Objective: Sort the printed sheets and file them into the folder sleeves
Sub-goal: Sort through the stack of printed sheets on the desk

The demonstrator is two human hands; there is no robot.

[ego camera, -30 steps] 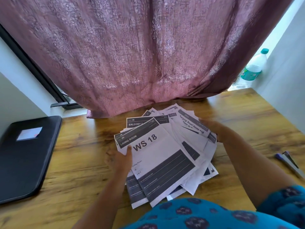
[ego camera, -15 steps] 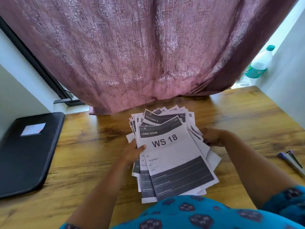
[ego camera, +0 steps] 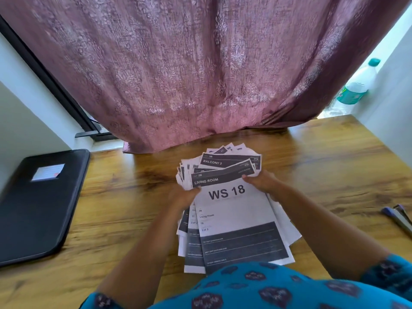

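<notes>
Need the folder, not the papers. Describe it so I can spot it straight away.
Start at the wooden table under the maroon curtain and go to its far left edge. The folder lies flat there, closed, well apart from the sheets. It is the only black thing on the table, a rounded-corner case with a pale label on its cover.
</notes>
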